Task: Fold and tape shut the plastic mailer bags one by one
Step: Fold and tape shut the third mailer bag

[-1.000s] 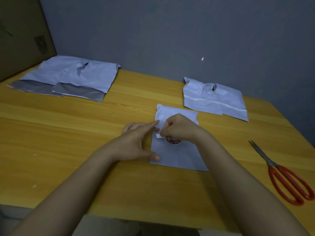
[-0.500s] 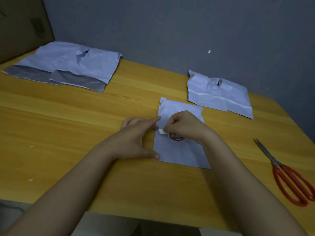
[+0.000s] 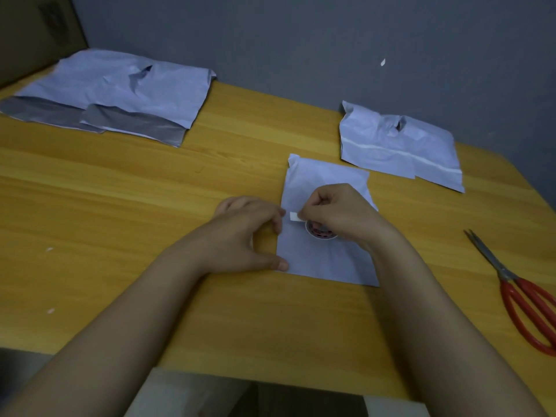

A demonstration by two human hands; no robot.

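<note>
The wooden table [image 3: 150,206] carries a spread of open mailers [image 3: 120,94] at far left, grey flaps showing, and a folded stack [image 3: 397,145] at far right with a white strip across it. No writing on any bag can be read. Between the hands lies the mailer [image 3: 325,260] being worked, flat, near the table's middle. Red-handled scissors [image 3: 526,305] lie at right, apart from it. The left hand [image 3: 243,236] rests at the mailer's left edge, thumb on its near corner, fingers loosely curled. The right hand [image 3: 340,212] is curled, pinching a white tape end [image 3: 294,217] above a tape roll [image 3: 320,231] whose printed label is too blurred to read.
</note>
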